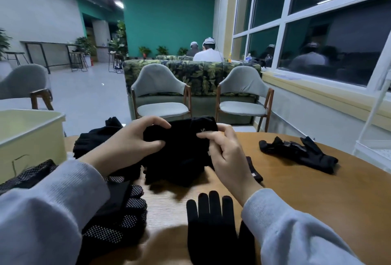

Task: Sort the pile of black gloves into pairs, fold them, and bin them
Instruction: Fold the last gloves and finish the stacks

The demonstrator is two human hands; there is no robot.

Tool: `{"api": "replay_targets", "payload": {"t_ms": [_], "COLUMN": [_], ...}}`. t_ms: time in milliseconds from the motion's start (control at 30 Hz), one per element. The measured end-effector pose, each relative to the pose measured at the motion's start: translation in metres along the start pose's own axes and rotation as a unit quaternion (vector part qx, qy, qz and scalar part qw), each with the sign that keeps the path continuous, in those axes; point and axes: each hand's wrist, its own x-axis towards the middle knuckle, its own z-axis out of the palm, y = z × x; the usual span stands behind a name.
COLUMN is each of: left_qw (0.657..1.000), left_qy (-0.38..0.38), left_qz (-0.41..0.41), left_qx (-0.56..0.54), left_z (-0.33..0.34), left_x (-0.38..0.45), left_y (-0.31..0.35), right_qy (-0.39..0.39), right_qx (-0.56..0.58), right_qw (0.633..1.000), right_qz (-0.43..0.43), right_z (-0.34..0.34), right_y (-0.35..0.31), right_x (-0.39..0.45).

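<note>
A left hand (131,139) and right hand (224,150) pinch a black glove bundle (179,154) above the tabletop (306,197). Soft and light, it looks best held at the cuff. More gloves (118,218) crowd the left, before a pale bin (31,135); one pair (300,154) lies well apart.

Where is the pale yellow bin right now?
In the head view, the pale yellow bin stands at the table's far left edge, beside the glove pile and left of the left hand.

Left hand (129,144), right hand (224,150) grip black gloves (179,154) above table (317,190).
</note>
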Motion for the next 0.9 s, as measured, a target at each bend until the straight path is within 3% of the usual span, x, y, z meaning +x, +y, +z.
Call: {"api": "replay_targets", "payload": {"t_ms": [133,300,500,700,900], "left_qw": [1.0,0.998,0.989,0.984,0.976], "left_qy": [-0.023,0.035,0.096,0.058,-0.008], "left_qz": [-0.014,0.005,-0.046,-0.105,-0.088], "left_qx": [0.008,0.056,0.102,0.131,0.2], "left_z": [-0.006,0.0,0.014,0.031,0.049], "left_x": [0.022,0.05,0.075,0.077,0.072], "left_y": [-0.001,-0.019,-0.045,-0.064,-0.069], "right_qy": [-0.036,-0.076,-0.109,-0.142,-0.138], "right_qx": [-0.016,0.0,0.028,0.037,0.033], "right_qw": [0.998,0.988,0.971,0.949,0.936], "right_qz": [0.046,0.135,0.209,0.277,0.322], "right_z": [0.007,0.014,0.026,0.035,0.042], "right_y": [0.007,0.018,0.03,0.045,0.055], "right_x": [0.018,0.036,0.047,0.044,0.038]}}
